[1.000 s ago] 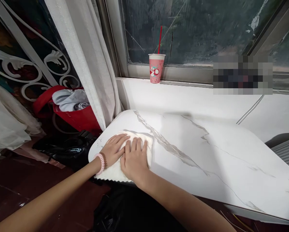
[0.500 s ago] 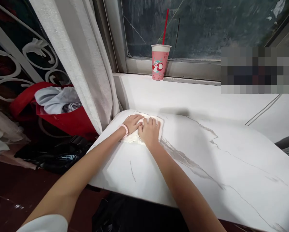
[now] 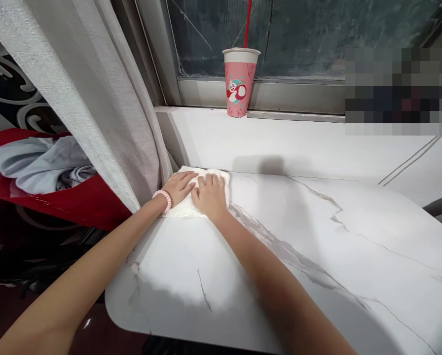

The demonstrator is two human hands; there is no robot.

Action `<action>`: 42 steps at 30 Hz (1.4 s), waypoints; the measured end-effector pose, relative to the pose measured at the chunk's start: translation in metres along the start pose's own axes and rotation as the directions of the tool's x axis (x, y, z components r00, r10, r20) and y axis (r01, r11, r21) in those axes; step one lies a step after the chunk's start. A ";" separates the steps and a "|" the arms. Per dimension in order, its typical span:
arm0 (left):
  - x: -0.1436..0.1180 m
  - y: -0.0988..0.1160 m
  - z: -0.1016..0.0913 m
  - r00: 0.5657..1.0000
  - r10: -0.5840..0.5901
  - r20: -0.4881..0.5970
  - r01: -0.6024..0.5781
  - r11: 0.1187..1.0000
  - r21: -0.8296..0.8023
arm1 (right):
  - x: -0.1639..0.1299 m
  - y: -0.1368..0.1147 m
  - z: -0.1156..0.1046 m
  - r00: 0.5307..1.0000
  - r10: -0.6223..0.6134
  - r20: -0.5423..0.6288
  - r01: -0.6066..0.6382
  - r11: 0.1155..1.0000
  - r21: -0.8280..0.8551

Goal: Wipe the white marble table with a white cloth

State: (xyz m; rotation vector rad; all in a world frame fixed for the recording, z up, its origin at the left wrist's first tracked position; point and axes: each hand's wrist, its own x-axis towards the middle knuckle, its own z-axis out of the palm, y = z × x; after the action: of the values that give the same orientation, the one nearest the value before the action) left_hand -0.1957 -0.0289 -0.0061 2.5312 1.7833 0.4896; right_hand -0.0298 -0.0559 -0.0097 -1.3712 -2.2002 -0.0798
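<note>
A white, fluffy cloth (image 3: pixel 184 209) lies spread at the far left corner of the white marble-patterned table (image 3: pixel 169 266). My left hand (image 3: pixel 178 188), with a pink coil band at the wrist, rests flat on the cloth's left part, its fingers stretched out. Beside it, my right hand (image 3: pixel 211 196) presses on the right part of the cloth with fingers spread and a little bent. The thumbs of both hands are close together. Beneath the palms the cloth is hidden.
A pink paper cup (image 3: pixel 239 91) with a red straw stands on the window ledge behind the table. At left hangs a pale curtain (image 3: pixel 106 93), near a red bag (image 3: pixel 69 207) holding grey fabric. The top right is blurred out.
Both hands and the cloth have shifted left toward the table's corner by the curtain. The view has moved closer, so the cup looks larger and more of the table's front left corner shows.
</note>
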 end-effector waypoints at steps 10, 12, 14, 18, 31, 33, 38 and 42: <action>-0.103 0.038 -0.020 0.999 -0.044 -0.031 0.044 0.999 0.007 | -0.082 -0.044 -0.046 0.994 -0.043 0.101 0.037 0.997 0.062; -0.124 0.049 -0.024 0.997 -0.063 -0.033 0.064 0.998 0.013 | -0.099 -0.052 -0.055 0.991 -0.070 0.117 0.062 0.995 0.074; -0.143 0.061 -0.027 0.997 -0.069 -0.043 0.070 0.997 0.028 | -0.115 -0.057 -0.064 0.988 -0.085 0.129 0.075 0.994 0.082; -0.175 0.090 -0.028 0.997 -0.048 -0.067 0.051 0.998 0.047 | -0.148 -0.059 -0.080 0.985 -0.105 0.135 0.093 0.991 0.092; -0.173 0.113 -0.023 0.994 -0.102 -0.036 0.104 0.992 0.066 | -0.157 -0.039 -0.087 0.973 -0.195 0.125 0.185 0.979 0.088; -0.151 0.103 -0.021 0.989 -0.141 -0.036 0.143 0.987 0.070 | -0.133 -0.028 -0.075 0.970 -0.211 0.122 0.198 0.974 0.112; -0.085 0.078 -0.013 0.988 -0.149 -0.031 0.149 0.988 0.025 | -0.080 -0.004 -0.047 0.985 -0.130 0.112 0.118 0.988 0.102; -0.041 0.065 -0.004 0.991 -0.131 -0.031 0.131 0.991 -0.004 | -0.051 0.015 -0.033 0.993 -0.074 0.095 0.065 0.994 0.093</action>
State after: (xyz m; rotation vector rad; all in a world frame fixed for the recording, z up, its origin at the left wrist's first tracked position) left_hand -0.1497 -0.0903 -0.0005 2.3977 1.9416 0.5285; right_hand 0.0141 -0.1010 -0.0091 -1.2742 -2.3042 0.0615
